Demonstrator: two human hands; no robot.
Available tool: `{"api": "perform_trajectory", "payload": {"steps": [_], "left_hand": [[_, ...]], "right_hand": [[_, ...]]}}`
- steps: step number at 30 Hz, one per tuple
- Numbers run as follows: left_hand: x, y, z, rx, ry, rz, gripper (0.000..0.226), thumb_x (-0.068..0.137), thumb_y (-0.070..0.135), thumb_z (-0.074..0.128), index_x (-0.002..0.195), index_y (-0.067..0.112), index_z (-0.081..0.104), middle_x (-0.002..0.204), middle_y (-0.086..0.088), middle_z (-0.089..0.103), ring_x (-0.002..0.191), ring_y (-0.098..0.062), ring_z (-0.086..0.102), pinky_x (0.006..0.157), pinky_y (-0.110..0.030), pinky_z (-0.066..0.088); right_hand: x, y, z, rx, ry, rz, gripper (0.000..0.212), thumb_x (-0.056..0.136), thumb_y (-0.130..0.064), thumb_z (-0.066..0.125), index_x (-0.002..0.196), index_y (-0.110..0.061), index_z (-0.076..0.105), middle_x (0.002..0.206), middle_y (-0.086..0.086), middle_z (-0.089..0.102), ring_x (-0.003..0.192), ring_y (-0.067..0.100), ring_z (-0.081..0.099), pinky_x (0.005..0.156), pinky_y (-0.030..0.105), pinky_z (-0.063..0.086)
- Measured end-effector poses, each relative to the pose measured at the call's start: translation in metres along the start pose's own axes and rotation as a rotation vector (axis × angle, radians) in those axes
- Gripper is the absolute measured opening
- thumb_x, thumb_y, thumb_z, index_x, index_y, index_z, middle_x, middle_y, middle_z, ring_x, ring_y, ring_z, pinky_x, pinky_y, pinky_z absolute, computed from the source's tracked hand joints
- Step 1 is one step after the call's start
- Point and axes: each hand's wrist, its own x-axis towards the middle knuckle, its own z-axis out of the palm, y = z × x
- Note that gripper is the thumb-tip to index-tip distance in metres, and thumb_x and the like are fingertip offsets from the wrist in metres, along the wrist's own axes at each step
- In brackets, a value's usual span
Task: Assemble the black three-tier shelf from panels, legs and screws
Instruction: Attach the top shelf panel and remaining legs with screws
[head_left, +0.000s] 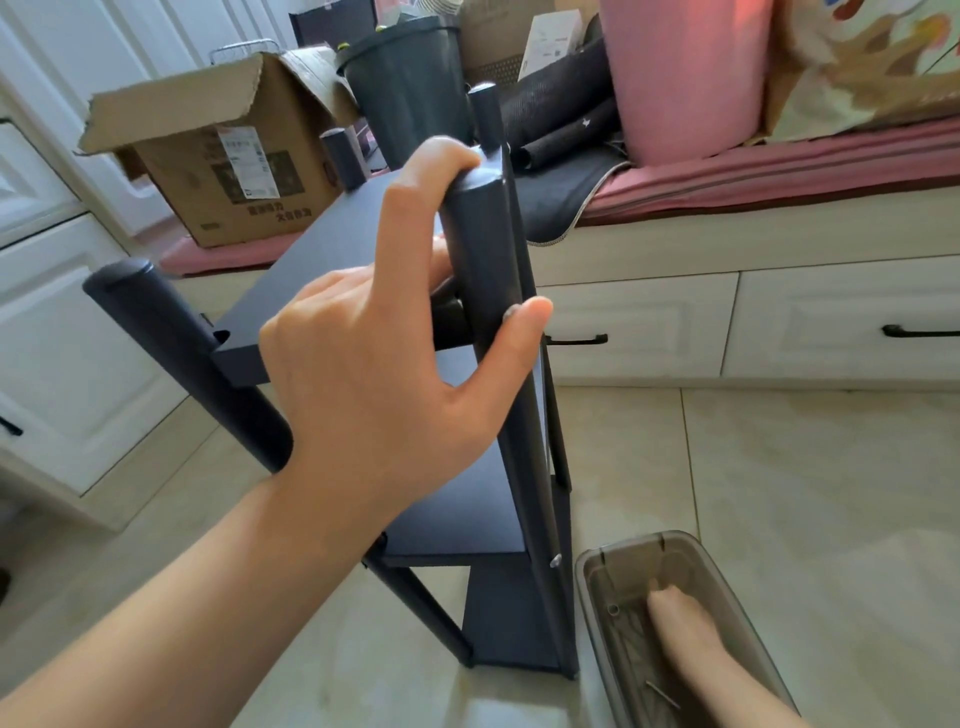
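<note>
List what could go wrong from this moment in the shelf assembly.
1. Only the left hand steadies the shelf, gripping one leg near its top; the frame looks tilted and might tip or twist.
2. The right hand reaches into the grey parts tray right beside the shelf's foot; a slipping shelf could strike it or scatter the small parts inside.

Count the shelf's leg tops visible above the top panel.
4: near-left leg top, near-right leg top under the left hand, far-left leg top, far-right leg top.
</note>
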Motion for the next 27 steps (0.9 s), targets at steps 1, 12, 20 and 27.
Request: {"api": "perform_trajectory", "payload": {"steps": [1, 12, 20, 27], "left_hand": [[0.000, 0.000, 0.001, -0.005, -0.009, -0.003, 0.053, 0.095, 0.052, 0.057, 0.134, 0.028, 0.030, 0.088, 0.007, 0.076, 0.068, -0.019, 0.069, 0.060, -0.039, 0.050], [0.002, 0.010, 0.001, -0.003, 0.013, 0.018, 0.058, 0.093, 0.047, 0.061, 0.137, 0.011, 0.049, 0.085, 0.007, 0.076, 0.062, -0.019, 0.066, 0.056, -0.039, 0.050], [0.001, 0.005, 0.003, 0.009, 0.036, 0.006, 0.056, 0.094, 0.048, 0.061, 0.136, 0.014, 0.049, 0.083, 0.009, 0.075, 0.059, -0.016, 0.062, 0.056, -0.038, 0.049], [0.002, 0.006, 0.001, 0.013, 0.007, -0.018, 0.058, 0.094, 0.052, 0.058, 0.137, 0.013, 0.052, 0.076, 0.012, 0.071, 0.054, -0.013, 0.056, 0.054, -0.030, 0.044]], "right_hand": [[-0.003, 0.000, 0.000, -0.002, 0.016, 0.009, 0.043, 0.103, -0.027, 0.031, 0.122, -0.003, 0.060, 0.120, 0.016, 0.065, 0.112, 0.031, 0.060, 0.077, 0.028, 0.040], [-0.019, -0.008, -0.018, 0.100, -0.016, 0.102, 0.038, 0.103, -0.007, 0.033, 0.140, -0.008, 0.043, 0.124, 0.011, 0.062, 0.113, 0.026, 0.062, 0.089, 0.032, 0.049], [-0.030, -0.009, -0.024, 0.164, -0.082, 0.135, 0.030, 0.098, -0.006, 0.040, 0.126, -0.008, 0.049, 0.125, 0.013, 0.061, 0.113, 0.028, 0.061, 0.087, 0.032, 0.047], [-0.042, -0.014, -0.038, 0.334, -0.032, 0.049, 0.031, 0.095, -0.002, 0.043, 0.101, -0.021, 0.067, 0.095, -0.001, 0.069, 0.086, 0.013, 0.065, 0.078, 0.027, 0.053]]}}
